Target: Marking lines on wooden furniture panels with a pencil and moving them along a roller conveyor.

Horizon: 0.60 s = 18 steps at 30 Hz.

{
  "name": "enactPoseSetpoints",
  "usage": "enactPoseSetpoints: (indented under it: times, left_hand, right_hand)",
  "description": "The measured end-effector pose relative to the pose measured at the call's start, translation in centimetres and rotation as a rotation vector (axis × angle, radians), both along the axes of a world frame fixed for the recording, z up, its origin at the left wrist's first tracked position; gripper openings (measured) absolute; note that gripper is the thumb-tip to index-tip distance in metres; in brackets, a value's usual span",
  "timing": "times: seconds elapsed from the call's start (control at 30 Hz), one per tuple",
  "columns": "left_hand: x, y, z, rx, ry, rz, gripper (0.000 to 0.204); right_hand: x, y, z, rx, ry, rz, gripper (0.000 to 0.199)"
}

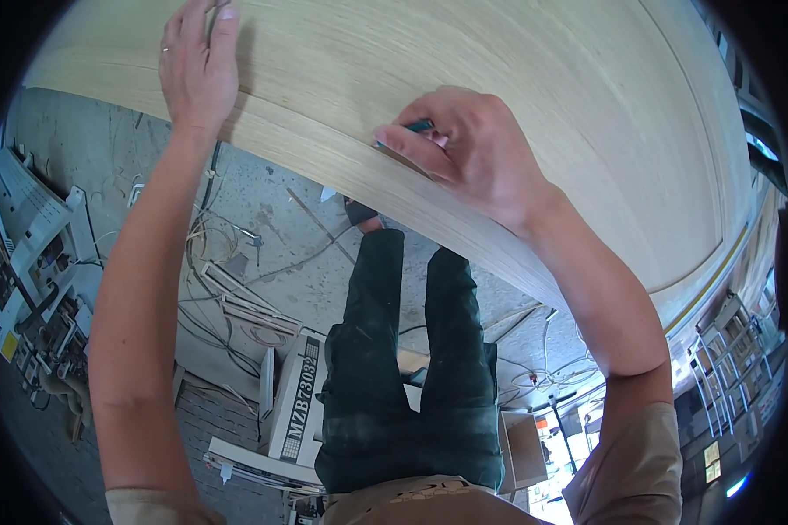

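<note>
Pressing flat on the far left part of the wooden panel (464, 79), the left hand (197, 66) lies with its fingers stretched out and closed on nothing; it only steadies the board. The right hand (473, 153) rests near the panel's near edge, its fingers curled tightly around a small green pencil (418, 128) whose tip meets the wood just beside the edge.

The panel is large and pale, with a fine straight grain and a shallow groove running along its right side. It fills the whole far half of the view and seems to lie flat at worktop height, but what carries it is hidden. It looks stiff and rather heavy, smooth enough to slide under a palm, and the thin veneered edge could chip; I judge it is best taken with two hands on opposite long edges.

Below, the concrete floor (263, 219) is dusty, with thin wood strips (245, 306), cables and a white machine part (298, 398) lying near the person's dark trousers (411, 367).
</note>
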State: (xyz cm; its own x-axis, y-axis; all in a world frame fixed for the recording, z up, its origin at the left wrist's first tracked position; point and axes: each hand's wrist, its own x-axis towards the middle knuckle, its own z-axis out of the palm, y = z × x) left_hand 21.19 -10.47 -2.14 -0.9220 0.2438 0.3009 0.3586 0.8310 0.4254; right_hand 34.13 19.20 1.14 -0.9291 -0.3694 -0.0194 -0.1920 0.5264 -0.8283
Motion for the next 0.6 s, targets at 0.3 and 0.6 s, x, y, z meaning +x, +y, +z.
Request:
enactPoseSetpoints:
  times: [0.3, 0.6]
  left_hand:
    - [-0.2, -0.3, -0.8, -0.003, 0.015, -0.008, 0.04]
    - [-0.1, -0.2, -0.7, -0.084, 0.006, 0.009, 0.041]
  right_hand:
    - [4.3, 5.7, 0.5, 0.001, -0.109, -0.004, 0.018]
    - [0.7, 1.1, -0.1, 0.076, -0.093, 0.03, 0.025]
